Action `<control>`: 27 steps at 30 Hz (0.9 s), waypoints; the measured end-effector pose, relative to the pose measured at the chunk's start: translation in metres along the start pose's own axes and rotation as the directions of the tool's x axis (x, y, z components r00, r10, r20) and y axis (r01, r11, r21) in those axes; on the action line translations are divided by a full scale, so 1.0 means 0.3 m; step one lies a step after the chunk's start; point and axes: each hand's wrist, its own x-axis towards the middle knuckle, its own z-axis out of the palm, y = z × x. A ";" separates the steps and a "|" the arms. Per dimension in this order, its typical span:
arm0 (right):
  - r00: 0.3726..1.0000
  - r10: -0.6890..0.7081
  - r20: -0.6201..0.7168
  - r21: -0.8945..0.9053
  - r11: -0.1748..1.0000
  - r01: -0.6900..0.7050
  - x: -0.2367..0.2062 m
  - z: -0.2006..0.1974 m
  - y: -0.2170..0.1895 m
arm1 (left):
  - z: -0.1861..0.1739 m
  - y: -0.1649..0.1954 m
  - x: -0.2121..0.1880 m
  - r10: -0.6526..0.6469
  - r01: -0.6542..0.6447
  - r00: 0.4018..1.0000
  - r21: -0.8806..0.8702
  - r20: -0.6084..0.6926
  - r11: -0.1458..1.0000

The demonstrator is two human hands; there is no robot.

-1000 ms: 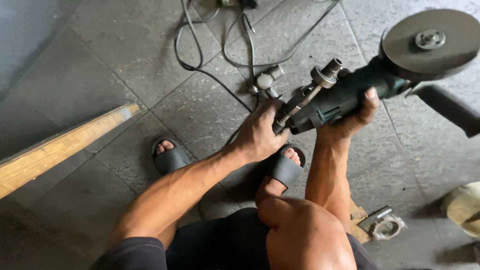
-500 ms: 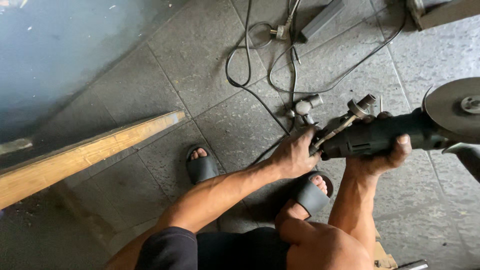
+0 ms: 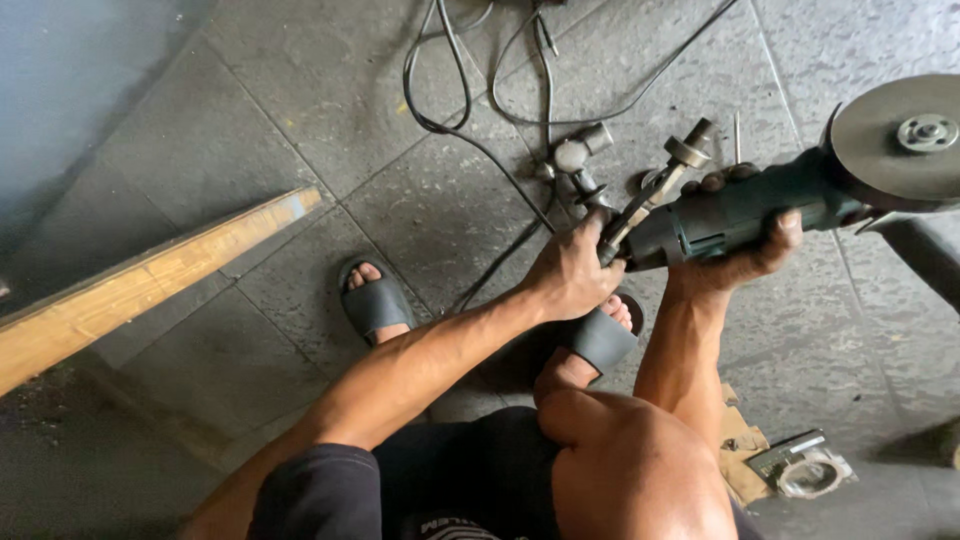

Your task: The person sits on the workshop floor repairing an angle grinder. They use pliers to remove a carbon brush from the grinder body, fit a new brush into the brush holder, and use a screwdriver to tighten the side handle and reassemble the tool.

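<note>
Fingers (image 3: 590, 228) of the left hand (image 3: 567, 275) are curled and pressed together around the rear end of a dark green angle grinder (image 3: 740, 210), beside a metal spanner-like tool (image 3: 655, 190) that lies along the grinder's back; whether the fingertips pinch that tool cannot be told. Right hand (image 3: 740, 262) is wrapped under and around the grinder's body, thumb on the near side, fingertips showing over the far edge, closed firmly on it. Grinder is held off the floor, at the right of the scene, its grey disc (image 3: 900, 140) with a central nut facing up at the far right edge. Black power cables (image 3: 450, 110) loop across the grey stone floor tiles (image 3: 250, 150) in the far middle. Small metal fittings (image 3: 578, 155) lie on the tiles just beyond the left hand. Both feet wear grey slide sandals: one (image 3: 375, 305) to the left, the other (image 3: 600, 340) directly beneath the hands. Long wooden plank (image 3: 140, 285) runs diagonally at the left. Bare knee (image 3: 620, 460) fills the near middle; a small metal part (image 3: 805, 470) rests on brown scraps at the near right.
</note>
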 end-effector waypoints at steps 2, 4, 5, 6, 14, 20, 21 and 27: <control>1.000 0.020 0.015 0.026 0.999 -0.021 0.003 -0.010 0.003 | 0.003 -0.012 -0.002 0.059 -0.059 0.998 0.011 -0.015 0.998; 0.999 0.013 0.051 0.035 0.999 -0.015 0.016 -0.025 -0.001 | -0.001 -0.032 -0.015 0.055 -0.056 0.998 -0.063 -0.019 0.996; 0.998 0.026 0.059 0.039 0.999 -0.028 0.023 -0.030 -0.007 | -0.006 -0.039 -0.026 0.051 -0.052 0.999 -0.105 -0.012 0.993; 0.997 0.033 0.069 0.041 0.998 -0.036 0.035 -0.032 -0.013 | -0.012 -0.046 -0.038 0.010 -0.016 0.998 -0.113 -0.057 0.993; 0.989 0.104 0.102 0.055 0.992 -0.110 0.123 -0.025 -0.004 | -0.074 -0.066 -0.038 0.067 -0.102 0.972 -0.149 -0.226 0.984; 0.997 0.061 -0.055 0.070 0.996 -0.057 0.129 0.011 0.047 | 0.017 -0.018 0.006 0.152 -0.115 0.962 0.169 -0.228 0.979; 0.995 0.043 -0.085 0.039 0.998 -0.039 0.127 0.012 0.046 | 0.024 -0.014 0.016 0.187 -0.127 0.952 0.242 -0.244 0.962; 0.982 0.003 -0.187 0.051 0.999 0.007 0.113 -0.018 0.023 | 0.013 0.002 0.042 0.314 -0.241 0.926 0.310 -0.211 0.920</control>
